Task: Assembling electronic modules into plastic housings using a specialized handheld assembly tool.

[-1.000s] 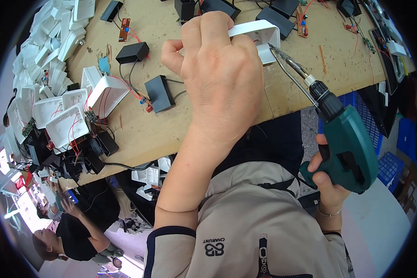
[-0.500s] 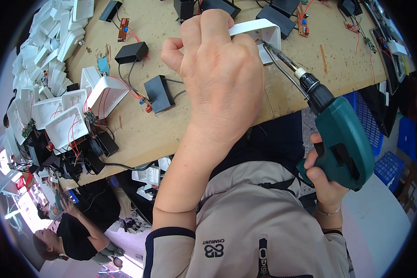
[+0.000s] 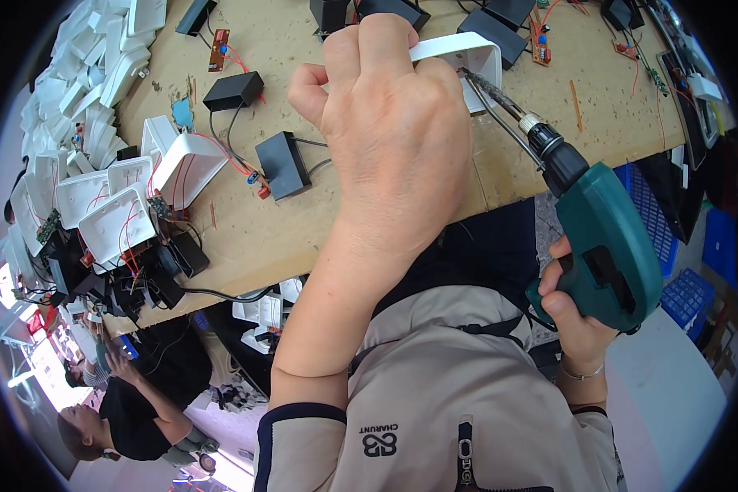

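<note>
My left hand point(image 3: 406, 135) is closed round a white plastic case point(image 3: 476, 51) over the worktable, its knuckles up and fingertips hidden behind the hand. The case stands with its open side toward me. In my right hand point(image 3: 578, 316) is a green soldering gun point(image 3: 605, 234), gripped by its handle. The iron's dark tip and a thin metal tube beside it reach into the opening of the case, near my left fingers. What the tip touches inside is too small to make out. A black box point(image 3: 282, 166) with wires lies left of my left wrist.
Left on the table point(image 3: 246, 225) are a heap of white cases point(image 3: 90, 90) and wired cases point(image 3: 119, 225) beside black adapters point(image 3: 160, 279). Small circuit boards point(image 3: 219, 51) and black boxes lie along the far side. Blue baskets point(image 3: 687, 303) stand at right; another person point(image 3: 139, 418) is at lower left.
My left hand and the case have shifted very slightly to the right. The soldering gun has risen a little, its tip still at the case opening.
</note>
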`<move>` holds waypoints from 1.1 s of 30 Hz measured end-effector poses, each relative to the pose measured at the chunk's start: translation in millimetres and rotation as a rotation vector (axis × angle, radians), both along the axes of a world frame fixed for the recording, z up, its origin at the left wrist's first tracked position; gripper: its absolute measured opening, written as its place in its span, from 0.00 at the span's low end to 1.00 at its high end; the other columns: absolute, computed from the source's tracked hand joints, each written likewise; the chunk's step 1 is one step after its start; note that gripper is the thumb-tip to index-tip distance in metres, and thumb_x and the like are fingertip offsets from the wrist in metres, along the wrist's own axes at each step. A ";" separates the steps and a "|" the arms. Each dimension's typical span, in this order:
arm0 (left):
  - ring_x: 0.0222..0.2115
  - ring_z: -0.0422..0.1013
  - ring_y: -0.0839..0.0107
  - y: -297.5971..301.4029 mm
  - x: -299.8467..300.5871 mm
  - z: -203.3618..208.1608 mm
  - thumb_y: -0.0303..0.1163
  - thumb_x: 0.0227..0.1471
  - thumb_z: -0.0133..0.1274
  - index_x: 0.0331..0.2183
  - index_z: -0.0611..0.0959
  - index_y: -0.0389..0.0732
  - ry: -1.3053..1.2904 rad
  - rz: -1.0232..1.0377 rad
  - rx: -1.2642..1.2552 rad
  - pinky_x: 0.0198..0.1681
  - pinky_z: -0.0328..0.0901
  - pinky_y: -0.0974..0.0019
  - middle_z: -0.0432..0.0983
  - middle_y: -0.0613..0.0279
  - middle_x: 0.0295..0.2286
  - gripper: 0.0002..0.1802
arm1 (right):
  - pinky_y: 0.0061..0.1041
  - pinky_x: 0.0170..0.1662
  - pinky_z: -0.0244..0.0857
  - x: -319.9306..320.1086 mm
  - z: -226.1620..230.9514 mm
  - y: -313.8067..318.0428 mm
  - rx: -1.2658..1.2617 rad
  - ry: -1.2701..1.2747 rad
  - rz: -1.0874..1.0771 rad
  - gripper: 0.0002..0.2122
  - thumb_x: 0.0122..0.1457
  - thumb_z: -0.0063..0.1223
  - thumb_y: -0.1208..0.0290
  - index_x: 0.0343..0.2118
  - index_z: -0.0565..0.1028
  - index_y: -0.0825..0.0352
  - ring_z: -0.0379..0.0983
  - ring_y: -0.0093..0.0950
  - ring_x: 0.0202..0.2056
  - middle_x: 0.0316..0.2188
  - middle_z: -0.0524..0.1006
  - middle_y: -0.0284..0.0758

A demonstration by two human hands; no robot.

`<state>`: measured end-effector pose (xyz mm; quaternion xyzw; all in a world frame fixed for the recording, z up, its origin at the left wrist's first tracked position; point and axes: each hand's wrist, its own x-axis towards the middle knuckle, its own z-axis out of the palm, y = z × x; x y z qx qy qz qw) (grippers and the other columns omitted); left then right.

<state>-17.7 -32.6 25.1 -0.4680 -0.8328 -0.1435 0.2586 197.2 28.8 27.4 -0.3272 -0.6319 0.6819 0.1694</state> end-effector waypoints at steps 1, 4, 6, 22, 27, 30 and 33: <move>0.35 0.63 0.61 0.1 0.0 -0.5 0.29 0.37 0.54 0.19 0.81 0.38 -0.016 -0.004 0.006 0.37 0.51 0.55 0.70 0.59 0.33 0.05 | 0.19 0.28 0.65 0.1 -0.5 0.5 -0.005 -0.005 0.011 0.28 0.46 0.62 0.73 0.48 0.62 0.77 0.69 0.24 0.26 0.37 0.69 0.44; 0.35 0.63 0.61 0.4 0.3 0.0 0.29 0.37 0.53 0.19 0.81 0.38 -0.030 -0.007 0.007 0.37 0.51 0.55 0.70 0.59 0.33 0.05 | 0.19 0.28 0.65 -1.2 0.2 1.3 -0.029 -0.006 0.012 0.27 0.45 0.63 0.73 0.47 0.63 0.76 0.69 0.24 0.26 0.36 0.69 0.42; 0.35 0.64 0.61 0.0 -0.3 0.4 0.28 0.37 0.53 0.19 0.81 0.38 -0.028 -0.004 0.002 0.37 0.51 0.55 0.70 0.59 0.33 0.05 | 0.19 0.28 0.65 1.0 -2.2 2.2 -0.010 -0.003 0.026 0.27 0.45 0.63 0.73 0.47 0.63 0.76 0.69 0.24 0.26 0.35 0.69 0.42; 0.35 0.63 0.61 0.2 -0.2 0.0 0.28 0.37 0.53 0.18 0.80 0.37 -0.018 -0.004 0.011 0.37 0.51 0.55 0.70 0.60 0.33 0.05 | 0.21 0.29 0.66 -3.1 4.2 -3.2 0.058 -0.030 -0.015 0.25 0.46 0.62 0.72 0.45 0.64 0.76 0.70 0.25 0.26 0.33 0.71 0.41; 0.35 0.64 0.61 0.8 -0.1 -0.4 0.28 0.36 0.53 0.18 0.80 0.37 -0.022 -0.006 0.022 0.37 0.51 0.55 0.70 0.60 0.33 0.05 | 0.20 0.29 0.67 -5.9 3.1 -3.3 0.072 0.014 -0.024 0.30 0.45 0.63 0.72 0.50 0.62 0.76 0.71 0.25 0.27 0.40 0.72 0.47; 0.35 0.64 0.62 0.3 -0.2 0.2 0.28 0.36 0.53 0.18 0.80 0.37 0.011 0.006 0.007 0.37 0.51 0.56 0.70 0.60 0.32 0.05 | 0.19 0.29 0.68 -1.5 2.8 -1.2 0.060 0.002 0.005 0.32 0.45 0.63 0.72 0.52 0.60 0.76 0.71 0.25 0.27 0.43 0.71 0.51; 0.34 0.63 0.62 0.3 -0.2 -0.1 0.28 0.36 0.53 0.18 0.81 0.37 -0.016 -0.008 0.020 0.37 0.51 0.56 0.70 0.60 0.32 0.05 | 0.19 0.29 0.68 -1.4 4.7 -1.9 0.054 -0.031 0.014 0.33 0.45 0.64 0.71 0.53 0.59 0.75 0.72 0.25 0.28 0.45 0.70 0.52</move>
